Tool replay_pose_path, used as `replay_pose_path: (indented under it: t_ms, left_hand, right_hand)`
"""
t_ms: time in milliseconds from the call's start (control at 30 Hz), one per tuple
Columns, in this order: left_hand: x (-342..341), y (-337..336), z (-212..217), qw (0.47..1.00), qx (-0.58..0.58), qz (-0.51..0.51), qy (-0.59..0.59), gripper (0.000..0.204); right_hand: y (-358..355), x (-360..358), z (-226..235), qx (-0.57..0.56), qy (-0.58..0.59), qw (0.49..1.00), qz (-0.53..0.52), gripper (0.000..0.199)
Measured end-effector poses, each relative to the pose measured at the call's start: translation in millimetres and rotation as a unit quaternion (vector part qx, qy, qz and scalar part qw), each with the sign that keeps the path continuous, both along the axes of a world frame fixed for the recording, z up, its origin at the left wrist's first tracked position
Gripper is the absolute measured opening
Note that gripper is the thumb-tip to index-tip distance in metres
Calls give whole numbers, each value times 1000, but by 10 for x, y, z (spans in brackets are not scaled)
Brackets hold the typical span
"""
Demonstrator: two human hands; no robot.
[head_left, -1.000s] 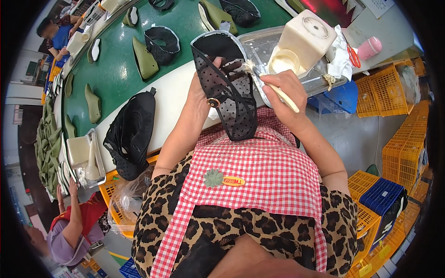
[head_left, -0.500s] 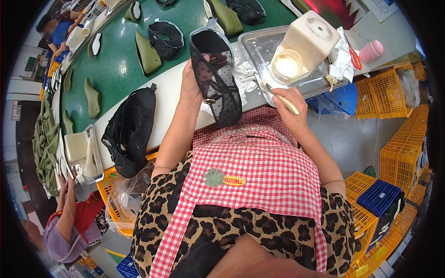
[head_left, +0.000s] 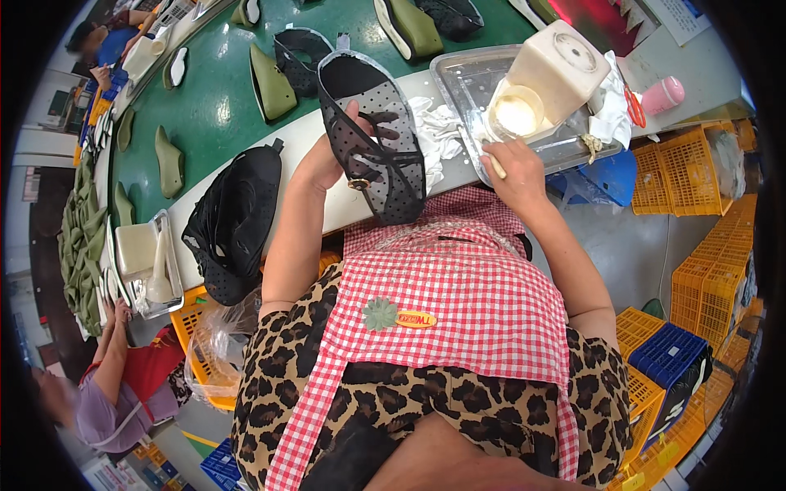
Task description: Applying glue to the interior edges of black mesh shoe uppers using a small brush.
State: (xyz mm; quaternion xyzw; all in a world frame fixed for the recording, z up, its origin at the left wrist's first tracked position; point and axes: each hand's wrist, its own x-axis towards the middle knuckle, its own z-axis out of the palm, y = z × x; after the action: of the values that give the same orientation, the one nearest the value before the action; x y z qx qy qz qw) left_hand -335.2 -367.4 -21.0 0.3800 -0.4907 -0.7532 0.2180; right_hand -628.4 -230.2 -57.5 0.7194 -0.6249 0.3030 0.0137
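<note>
My left hand [head_left: 326, 157] grips a black polka-dot mesh shoe upper [head_left: 391, 184], with its fingers inside and showing through the mesh. Crossed straps and a small gold buckle [head_left: 358, 184] lie across the upper. A short pale brush handle [head_left: 498, 168] is in my closed right hand [head_left: 521, 175], at the near edge of a clear plastic tray [head_left: 455, 75]; my fingers hide the brush's tip. Just beyond that hand, a cup of white liquid [head_left: 517, 112] is set against a whitish square container [head_left: 558, 59] in the tray.
Black uppers [head_left: 232, 221] are piled on the white table edge to the left. Green shoe lasts [head_left: 271, 86] stand on the green surface beyond. White crumpled cloth [head_left: 436, 131], red scissors [head_left: 633, 106] and a pink bottle [head_left: 663, 96] flank the tray. Yellow crates [head_left: 684, 168] stand at right.
The upper in my left hand has shifted slightly left and turned a little. My right hand has turned with the brush, whose handle now points more toward me and shows less.
</note>
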Motion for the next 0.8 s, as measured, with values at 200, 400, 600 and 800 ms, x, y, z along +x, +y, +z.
replay_pose_path:
  t_ms: [200,400,600,800]
  left_hand:
    - [-13,-30,-138,974,145,-16,173,83]
    - [-249,48,0,963,141,-17,229,75]
    - [-364,102,72,976,84,-54,194,81]
    - [-358,63,37,970,55,-54,231,82]
  right_hand:
    - [209,-11,79,134,-383,909,-92,14]
    - [248,218,483,18,-432,901,-16,16]
    - [93,306,682,-60,-271,959,59,20]
    - [83,328,482,-67,-240,966,66,19]
